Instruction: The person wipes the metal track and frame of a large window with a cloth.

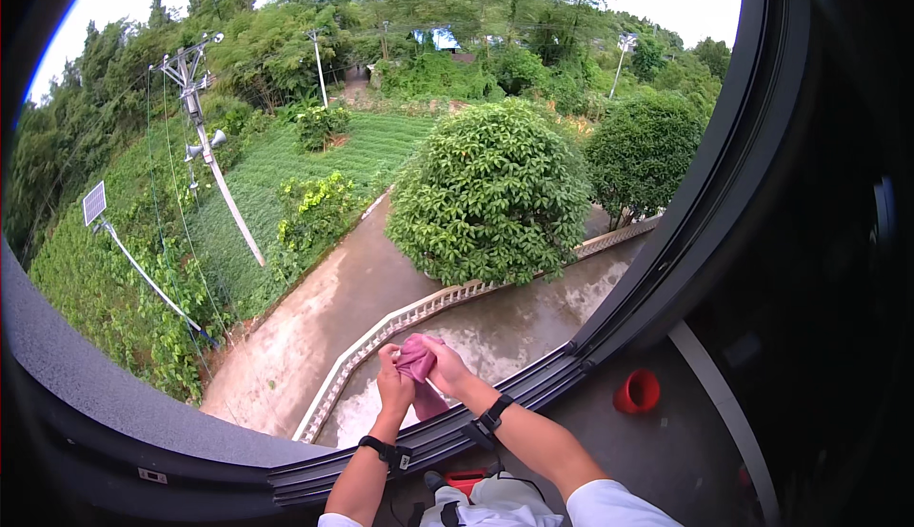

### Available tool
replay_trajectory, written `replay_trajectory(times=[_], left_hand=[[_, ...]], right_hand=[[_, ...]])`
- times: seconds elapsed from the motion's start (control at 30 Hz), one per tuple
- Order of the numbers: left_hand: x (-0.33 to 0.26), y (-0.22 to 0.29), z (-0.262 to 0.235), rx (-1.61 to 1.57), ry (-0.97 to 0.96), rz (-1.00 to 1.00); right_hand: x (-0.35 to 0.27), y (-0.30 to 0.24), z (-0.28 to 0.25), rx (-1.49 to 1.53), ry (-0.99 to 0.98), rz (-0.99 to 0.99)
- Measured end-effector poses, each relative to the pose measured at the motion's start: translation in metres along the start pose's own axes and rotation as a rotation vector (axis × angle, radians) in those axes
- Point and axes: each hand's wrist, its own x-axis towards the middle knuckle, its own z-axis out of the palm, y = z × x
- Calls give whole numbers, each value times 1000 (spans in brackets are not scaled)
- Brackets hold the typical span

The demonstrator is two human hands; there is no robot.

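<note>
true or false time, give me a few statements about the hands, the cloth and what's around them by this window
1. Both hands grip the pink cloth. True: the left hand and right hand close on it together.
2. The cloth is blue. False: it is pink.
3. A red cup sits on the floor to the right of the hands. True.
4. Only the right wrist has a black band. False: both wrists wear one, the left wrist band and the right wrist band.
5. The hands are held over the dark window frame. True.
6. The window looks out on a brick wall. False: it shows a round bush and wet paving.
</note>
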Motion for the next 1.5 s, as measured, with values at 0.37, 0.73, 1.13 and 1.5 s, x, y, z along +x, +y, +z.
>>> replay_trajectory(times=[0.37,0.73,1.13,1.5], left_hand=[[60,19,-18,-548,-332,-386],[35,122,46,-843,-605,-479],[-10,152,203,73,-1120,-88],[-53,123,248,133,-823,486]], right_hand=[[-157,-51,-84,-1614,311,-799],[-156,-44,-210,-614,1646,-461],[-120,-35,-173,-599,1836,-410],[-110,-20,-177,-627,1765,-440]])
